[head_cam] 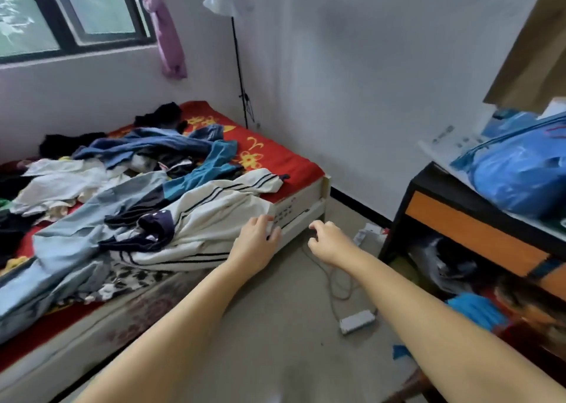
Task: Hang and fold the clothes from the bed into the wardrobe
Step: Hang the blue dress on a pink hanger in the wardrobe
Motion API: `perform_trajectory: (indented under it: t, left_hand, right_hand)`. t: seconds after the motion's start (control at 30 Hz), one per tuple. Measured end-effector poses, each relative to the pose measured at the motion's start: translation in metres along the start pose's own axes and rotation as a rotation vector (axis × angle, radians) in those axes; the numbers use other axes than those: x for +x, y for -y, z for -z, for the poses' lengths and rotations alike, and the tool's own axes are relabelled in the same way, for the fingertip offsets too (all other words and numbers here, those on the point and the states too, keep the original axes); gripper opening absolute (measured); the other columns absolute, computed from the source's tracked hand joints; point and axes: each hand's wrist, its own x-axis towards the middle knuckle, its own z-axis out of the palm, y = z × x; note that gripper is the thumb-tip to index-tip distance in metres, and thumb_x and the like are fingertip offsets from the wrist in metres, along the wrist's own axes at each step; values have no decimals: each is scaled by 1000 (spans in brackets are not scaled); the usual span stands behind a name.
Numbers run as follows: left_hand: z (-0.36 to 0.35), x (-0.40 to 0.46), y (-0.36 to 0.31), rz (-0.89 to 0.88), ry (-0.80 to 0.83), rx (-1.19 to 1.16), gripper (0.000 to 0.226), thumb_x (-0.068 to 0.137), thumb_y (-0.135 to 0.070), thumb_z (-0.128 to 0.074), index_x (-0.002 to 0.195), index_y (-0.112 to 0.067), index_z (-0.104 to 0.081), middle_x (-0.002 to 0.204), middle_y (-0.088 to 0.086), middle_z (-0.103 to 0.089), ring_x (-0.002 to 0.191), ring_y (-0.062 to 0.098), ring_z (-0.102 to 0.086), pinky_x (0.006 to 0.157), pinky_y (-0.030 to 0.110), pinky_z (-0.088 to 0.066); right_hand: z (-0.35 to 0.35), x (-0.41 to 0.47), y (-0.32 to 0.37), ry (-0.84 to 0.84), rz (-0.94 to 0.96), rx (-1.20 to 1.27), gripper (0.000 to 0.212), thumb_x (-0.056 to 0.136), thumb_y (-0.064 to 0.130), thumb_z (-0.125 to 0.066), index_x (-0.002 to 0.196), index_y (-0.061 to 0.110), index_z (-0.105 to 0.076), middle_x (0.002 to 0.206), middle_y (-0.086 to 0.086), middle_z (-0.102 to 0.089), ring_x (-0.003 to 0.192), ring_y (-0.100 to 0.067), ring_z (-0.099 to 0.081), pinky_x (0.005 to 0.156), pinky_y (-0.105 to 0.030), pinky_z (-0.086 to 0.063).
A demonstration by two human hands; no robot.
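While the left hand [258,237] pinches the hem of the white striped jacket [214,216] on the bed [309,206], the right hand [324,240], loosely curled and empty, should probably grasp alongside to lift evenly.

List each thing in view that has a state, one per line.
Left hand: pinching the white garment's edge.
Right hand: loosely curled in the air, holding nothing.
White garment: crumpled at the bed's near edge.
Clothes: unfolded, heaped on the bed.
Bed: red sheet partly bare.
Window: looks shut.
Curtain: bunched to one side.
Power strip: on the floor.
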Motion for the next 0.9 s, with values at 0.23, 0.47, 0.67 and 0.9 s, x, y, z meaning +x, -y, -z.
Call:
perform_trajectory:
  t: [0.23, 0.47, 0.67, 0.9]
  left_hand:
    - [-30, 100, -36, -309, 294, 148, 42, 99, -37, -41, 138, -22, -40, 140, 4, -42, 129, 23, -40, 107, 39, -36]
    - [-114, 141, -79, -527, 591, 280, 42, 98, -34, -39, 137, -20, -40, 140, 7, -41, 126, 27, -41, 103, 41, -37]
    - [-195, 167, -142, -726, 805, 454, 42, 99, -38, -38, 137, -19, -39, 133, 8, -45, 124, 27, -44, 102, 46, -39]
    - [-253, 223, -179, -767, 949, 491, 42, 99, -37, -39, 137, -20, -38, 126, 8, -46, 119, 28, -46, 99, 45, -42]
  right_hand:
    - [8, 34, -37, -96, -333, 147, 37, 97, 23, -38, 134, 18, -43, 132, -11, -42, 113, -30, -51, 94, -39, -45]
    - [6, 16, -118, -225, -652, 241, 37, 96, 22, -43, 132, 17, -47, 128, -11, -50, 111, -29, -54, 89, -35, -47]
    - [-6, 15, -199, -264, -875, 350, 41, 97, 20, -42, 136, 10, -45, 133, -15, -51, 122, -29, -49, 94, -32, -40]
    - [-21, 23, -263, -133, -1086, 469, 40, 98, 25, -39, 135, 9, -43, 134, -14, -48, 120, -30, -49, 94, -35, -43]
